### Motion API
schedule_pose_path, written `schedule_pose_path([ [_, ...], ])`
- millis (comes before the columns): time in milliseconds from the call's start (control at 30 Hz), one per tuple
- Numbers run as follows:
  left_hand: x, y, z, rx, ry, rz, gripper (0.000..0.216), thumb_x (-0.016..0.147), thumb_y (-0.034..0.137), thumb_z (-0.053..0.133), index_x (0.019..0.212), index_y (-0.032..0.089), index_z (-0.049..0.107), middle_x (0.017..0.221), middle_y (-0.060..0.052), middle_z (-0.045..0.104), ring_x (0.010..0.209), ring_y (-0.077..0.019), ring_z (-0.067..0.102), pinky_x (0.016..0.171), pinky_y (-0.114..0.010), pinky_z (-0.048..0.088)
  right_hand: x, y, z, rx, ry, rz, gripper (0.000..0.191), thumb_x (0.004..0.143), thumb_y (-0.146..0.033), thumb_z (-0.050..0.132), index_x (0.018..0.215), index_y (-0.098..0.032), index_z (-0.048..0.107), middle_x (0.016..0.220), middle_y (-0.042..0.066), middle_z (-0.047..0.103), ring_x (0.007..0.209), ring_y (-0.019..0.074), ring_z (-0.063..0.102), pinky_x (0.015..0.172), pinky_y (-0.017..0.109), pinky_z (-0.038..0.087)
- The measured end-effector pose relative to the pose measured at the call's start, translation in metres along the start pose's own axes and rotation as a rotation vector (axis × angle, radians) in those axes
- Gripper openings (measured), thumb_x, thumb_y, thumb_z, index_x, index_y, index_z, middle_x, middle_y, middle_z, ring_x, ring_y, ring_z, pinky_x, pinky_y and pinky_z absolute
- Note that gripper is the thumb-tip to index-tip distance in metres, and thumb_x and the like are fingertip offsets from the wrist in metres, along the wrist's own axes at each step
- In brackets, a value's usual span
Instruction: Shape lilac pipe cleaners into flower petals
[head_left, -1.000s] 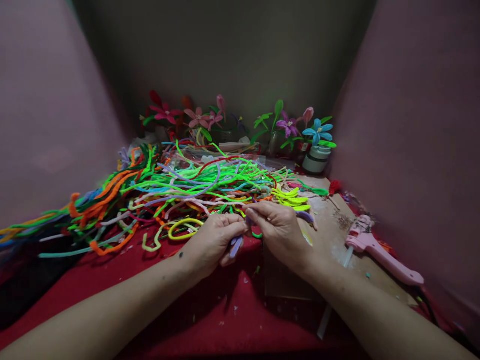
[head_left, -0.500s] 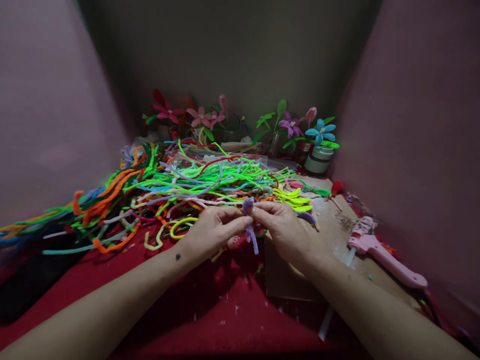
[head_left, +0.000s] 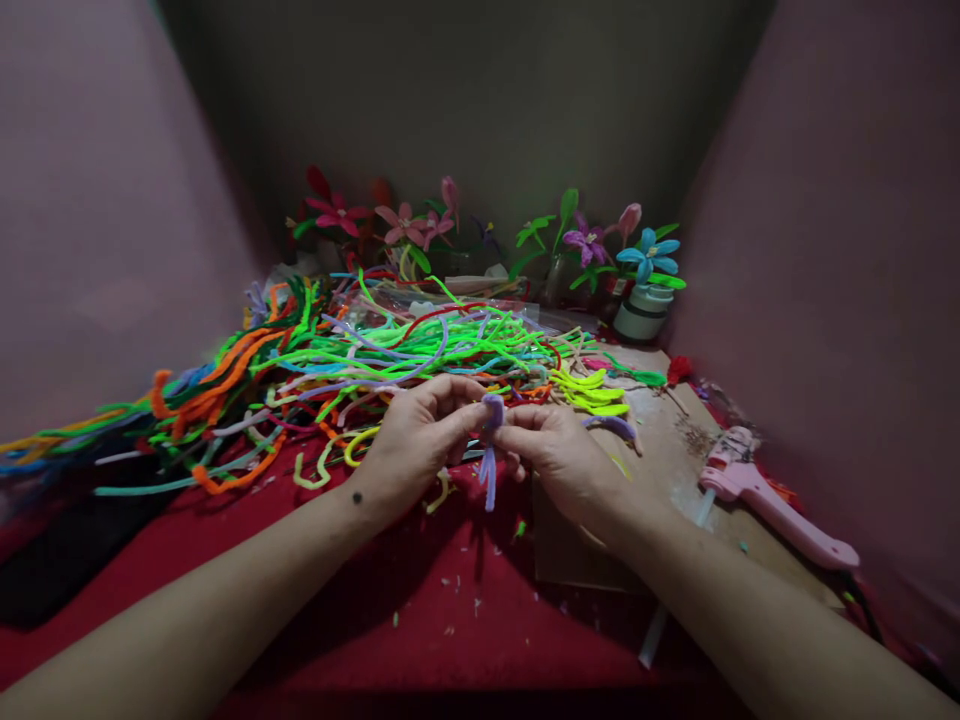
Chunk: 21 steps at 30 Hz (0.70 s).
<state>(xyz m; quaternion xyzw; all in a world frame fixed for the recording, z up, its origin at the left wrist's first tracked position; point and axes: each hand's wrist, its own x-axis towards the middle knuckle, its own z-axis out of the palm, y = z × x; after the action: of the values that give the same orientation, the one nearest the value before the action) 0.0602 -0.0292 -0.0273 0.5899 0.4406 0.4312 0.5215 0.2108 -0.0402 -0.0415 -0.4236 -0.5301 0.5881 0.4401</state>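
Observation:
Both hands meet above the red cloth [head_left: 420, 610] and pinch one lilac pipe cleaner [head_left: 490, 450]. My left hand [head_left: 417, 440] grips its folded top between thumb and fingers. My right hand [head_left: 562, 455] pinches the same piece from the right side. The loose ends of the lilac piece hang down between the two hands. Just behind the hands lies a big tangle of coloured pipe cleaners [head_left: 360, 370].
Finished pipe-cleaner flowers [head_left: 405, 225] stand along the back, with a blue flower in a small pot [head_left: 643, 300] at the right. A pink glue gun [head_left: 772, 510] lies on a brown board [head_left: 675, 440] at the right. Yellow bent pieces [head_left: 592, 392] lie near my right hand.
The lilac piece, first tucked low under my left fingers, has come up between both hands and its ends now hang lower. The view has shifted slightly.

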Motion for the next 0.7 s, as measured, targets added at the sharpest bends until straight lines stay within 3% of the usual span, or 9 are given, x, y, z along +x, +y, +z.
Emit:
schedule_pose_path([
  [100, 0.004, -0.006, -0.004, -0.141, -0.095, -0.139, 0.022, 0.074, 0.035, 0.065, 0.077, 0.015, 0.057, 0.056, 0.005, 0.049, 0.043, -0.0031, 0.033, 0.041, -0.016, 0.024, 0.000, -0.003, 0.000, 0.066, 0.094, -0.041, 0.017, 0.068, -0.026, 0.061, 0.057, -0.015, 0.055, 0.052, -0.004, 0.047, 0.048, 0.0067, 0.035, 0.047, 0.024, 0.026],
  [200, 0.006, -0.013, -0.006, -0.234, -0.276, -0.327, 0.026, 0.080, 0.035, 0.059, 0.065, 0.013, 0.054, 0.044, 0.006, 0.040, 0.036, -0.0024, 0.028, 0.037, -0.016, 0.019, 0.001, -0.005, 0.000, 0.072, 0.169, -0.023, 0.014, 0.065, -0.026, 0.063, 0.060, -0.014, 0.057, 0.052, -0.004, 0.046, 0.048, 0.0067, 0.034, 0.047, 0.024, 0.024],
  [333, 0.006, -0.017, -0.002, -0.439, -0.407, -0.491, 0.020, 0.082, 0.025, 0.053, 0.073, 0.008, 0.061, 0.044, 0.004, 0.043, 0.033, -0.0016, 0.025, 0.033, -0.014, 0.019, 0.004, 0.003, -0.002, 0.154, 0.171, -0.034, 0.011, 0.064, -0.024, 0.061, 0.060, -0.014, 0.058, 0.052, -0.004, 0.047, 0.048, 0.0070, 0.036, 0.047, 0.024, 0.025],
  [433, 0.006, -0.017, 0.001, -0.571, -0.400, -0.517, 0.014, 0.080, 0.017, 0.054, 0.075, 0.006, 0.062, 0.054, 0.000, 0.051, 0.035, 0.0012, 0.024, 0.034, -0.011, 0.021, 0.007, 0.009, -0.003, 0.204, 0.151, -0.052, 0.012, 0.063, -0.025, 0.062, 0.065, -0.013, 0.060, 0.054, -0.003, 0.050, 0.048, 0.0071, 0.038, 0.047, 0.023, 0.026],
  [533, 0.005, -0.016, 0.003, -0.574, -0.385, -0.512, 0.013, 0.079, 0.018, 0.056, 0.069, 0.010, 0.057, 0.054, 0.003, 0.048, 0.033, 0.0017, 0.022, 0.034, -0.012, 0.022, 0.007, 0.011, -0.003, 0.194, 0.162, -0.074, 0.012, 0.064, -0.025, 0.062, 0.061, -0.014, 0.058, 0.053, -0.003, 0.049, 0.047, 0.0068, 0.035, 0.047, 0.023, 0.026],
  [633, 0.002, -0.015, 0.006, -0.407, -0.374, -0.461, 0.022, 0.079, 0.028, 0.058, 0.064, 0.014, 0.053, 0.047, 0.006, 0.040, 0.033, -0.0006, 0.019, 0.033, -0.014, 0.017, 0.006, 0.010, -0.001, 0.184, 0.184, -0.092, 0.013, 0.065, -0.023, 0.060, 0.057, -0.015, 0.055, 0.050, -0.005, 0.044, 0.047, 0.0065, 0.032, 0.046, 0.023, 0.024],
  [700, -0.002, -0.012, 0.008, -0.155, -0.298, -0.357, 0.023, 0.077, 0.032, 0.060, 0.062, 0.015, 0.054, 0.045, 0.006, 0.040, 0.034, -0.0027, 0.023, 0.034, -0.015, 0.016, 0.005, 0.009, -0.001, 0.172, 0.194, -0.085, 0.015, 0.066, -0.024, 0.061, 0.056, -0.015, 0.053, 0.050, -0.005, 0.043, 0.047, 0.0064, 0.032, 0.046, 0.022, 0.025],
])
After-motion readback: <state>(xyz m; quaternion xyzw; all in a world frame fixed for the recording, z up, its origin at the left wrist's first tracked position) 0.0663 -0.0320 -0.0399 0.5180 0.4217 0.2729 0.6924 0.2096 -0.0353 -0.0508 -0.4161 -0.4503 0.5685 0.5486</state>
